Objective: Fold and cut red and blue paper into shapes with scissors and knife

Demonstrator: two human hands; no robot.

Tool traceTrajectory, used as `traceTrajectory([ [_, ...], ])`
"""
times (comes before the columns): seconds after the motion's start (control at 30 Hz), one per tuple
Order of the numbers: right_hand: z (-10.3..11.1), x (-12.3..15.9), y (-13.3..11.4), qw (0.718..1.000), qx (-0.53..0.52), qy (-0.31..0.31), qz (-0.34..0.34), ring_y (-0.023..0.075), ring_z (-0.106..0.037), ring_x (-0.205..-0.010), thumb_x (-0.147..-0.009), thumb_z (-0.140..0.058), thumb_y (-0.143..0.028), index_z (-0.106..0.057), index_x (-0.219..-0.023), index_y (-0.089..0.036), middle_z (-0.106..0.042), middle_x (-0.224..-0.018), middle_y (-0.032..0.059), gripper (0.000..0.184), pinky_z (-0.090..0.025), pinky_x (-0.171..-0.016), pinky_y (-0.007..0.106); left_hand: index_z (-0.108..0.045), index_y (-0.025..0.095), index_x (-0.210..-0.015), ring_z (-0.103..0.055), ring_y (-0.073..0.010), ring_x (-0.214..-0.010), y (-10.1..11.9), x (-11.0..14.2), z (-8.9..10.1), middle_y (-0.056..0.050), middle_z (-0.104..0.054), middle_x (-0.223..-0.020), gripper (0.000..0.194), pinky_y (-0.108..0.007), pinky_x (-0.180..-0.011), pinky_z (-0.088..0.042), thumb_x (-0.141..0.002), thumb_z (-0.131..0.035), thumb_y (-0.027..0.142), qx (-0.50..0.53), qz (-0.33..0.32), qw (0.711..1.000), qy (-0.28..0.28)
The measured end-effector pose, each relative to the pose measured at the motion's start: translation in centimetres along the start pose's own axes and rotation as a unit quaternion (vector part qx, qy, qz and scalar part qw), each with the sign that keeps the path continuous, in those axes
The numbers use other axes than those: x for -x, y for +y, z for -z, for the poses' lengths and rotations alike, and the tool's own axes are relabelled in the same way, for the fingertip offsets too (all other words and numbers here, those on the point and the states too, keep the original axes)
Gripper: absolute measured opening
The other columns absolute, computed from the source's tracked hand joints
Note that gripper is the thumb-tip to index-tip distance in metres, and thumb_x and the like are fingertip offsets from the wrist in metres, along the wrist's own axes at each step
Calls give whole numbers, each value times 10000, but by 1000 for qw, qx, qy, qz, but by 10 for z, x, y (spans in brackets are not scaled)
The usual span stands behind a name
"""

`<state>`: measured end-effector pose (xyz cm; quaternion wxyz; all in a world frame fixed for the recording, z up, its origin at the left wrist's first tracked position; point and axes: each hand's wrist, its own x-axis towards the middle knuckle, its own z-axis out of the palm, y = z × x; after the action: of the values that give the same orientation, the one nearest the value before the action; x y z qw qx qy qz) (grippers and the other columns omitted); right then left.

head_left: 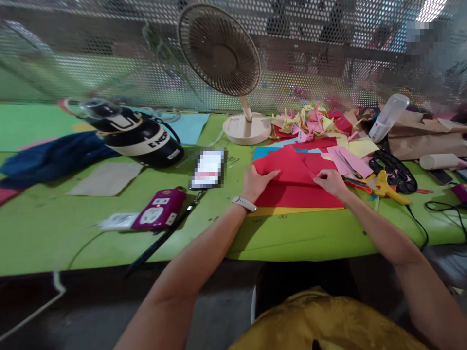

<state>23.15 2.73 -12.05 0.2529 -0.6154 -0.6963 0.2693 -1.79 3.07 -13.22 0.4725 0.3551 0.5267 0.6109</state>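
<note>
A sheet of red paper (288,165) is raised off the table between my hands, its upper part bent. My left hand (257,183) grips its left side, thumb on the front and the other fingers hidden behind. My right hand (331,183) is closed in a pinch at its right side, where a small flap stands up. Beneath it lie another red sheet (299,197) and the edge of a yellow sheet (284,212). A blue sheet (261,153) peeks out behind.
A yellow glue gun (388,188) and a black scissors-like tool (350,164) lie to the right. Folded paper pieces (310,121) are heaped behind. A fan (248,129) stands at the back. A phone (207,167), purple power strip (158,210) and black bottle (142,141) are left.
</note>
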Motion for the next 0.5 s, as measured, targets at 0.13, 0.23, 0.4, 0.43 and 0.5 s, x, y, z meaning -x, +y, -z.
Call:
traceTrajectory([
  [0.13, 3, -3, 2, 996, 86, -26, -20, 171, -602, -667, -757, -640, -304, -675, -644, -181, -684, -685, 38, 170, -357, -579, 256, -607, 168, -1147, -563, -347, -1167, -6, -4, 2, -147, -644, -1189, 694, -478, -1034, -391, -516, -882, 259, -257, -135, 957, -24],
  [0.23, 4, -3, 1, 991, 129, -29, -22, 186, -617, -692, -757, -646, -311, -696, -677, -184, -702, -729, 52, 158, -355, -580, 261, -538, 169, -1276, -489, -406, -1249, -8, -5, 3, -202, -541, -1344, 748, -540, -1063, -321, -616, -831, 366, -377, -150, 913, -50],
  [0.4, 7, -3, -1, 986, 157, -44, -22, 190, -621, -685, -770, -651, -336, -699, -692, -189, -704, -740, 56, 173, -349, -573, 265, -475, 168, -1377, -236, -370, -1427, -5, -6, 3, -196, -398, -1481, 741, -537, -1144, -160, -720, -749, 376, -466, -264, 842, -65],
  [0.43, 9, -3, 0, 986, 160, -44, -18, 192, -621, -690, -774, -651, -347, -696, -689, -188, -704, -744, 60, 187, -345, -572, 267, -511, 188, -1352, -271, -329, -1422, -5, -6, 2, -165, -441, -1462, 626, -507, -1151, -175, -771, -696, 331, -458, -277, 838, -110],
  [0.5, 11, -4, 0, 984, 169, -49, -11, 197, -618, -693, -785, -648, -375, -691, -675, -184, -702, -740, 68, 225, -335, -570, 273, -633, 235, -1222, -441, -257, -1332, -7, -7, -1, -101, -580, -1347, 400, -442, -1138, -258, -826, -579, 206, -418, -264, 840, -223],
])
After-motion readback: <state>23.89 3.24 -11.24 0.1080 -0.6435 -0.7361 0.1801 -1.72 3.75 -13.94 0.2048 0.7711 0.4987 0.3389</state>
